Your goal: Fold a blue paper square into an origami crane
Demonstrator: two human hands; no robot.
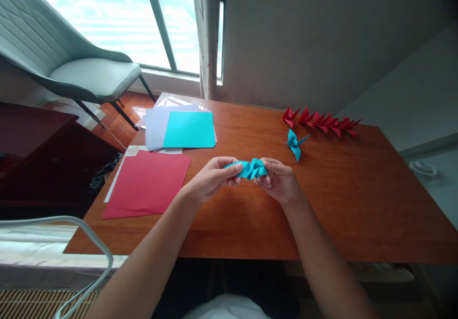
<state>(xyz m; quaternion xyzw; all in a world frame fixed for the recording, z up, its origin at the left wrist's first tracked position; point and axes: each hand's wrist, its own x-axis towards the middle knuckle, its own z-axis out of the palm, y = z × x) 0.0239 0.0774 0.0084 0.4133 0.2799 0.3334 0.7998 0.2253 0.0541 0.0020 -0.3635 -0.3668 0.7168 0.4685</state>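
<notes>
A piece of folded turquoise paper (253, 169) is stretched between my two hands above the middle of the table. My left hand (216, 178) pinches its left end, thumb on top. On the right end, the fingers of my right hand (279, 180) are closed around the paper. The piece is creased and bunched near its middle, and the fingers cover both ends. Beyond my right hand stands a finished turquoise paper crane (295, 143). Behind it, several red paper cranes (318, 120) are lined up in a row.
Red paper sheets (148, 183) lie at the table's left side. Behind them are turquoise sheets (189, 130) on top of lavender sheets (153, 123). The wooden table (358, 199) reaches the wall at the back. A grey chair (96, 75) stands by the window, and a white cable (96, 242) curves at lower left.
</notes>
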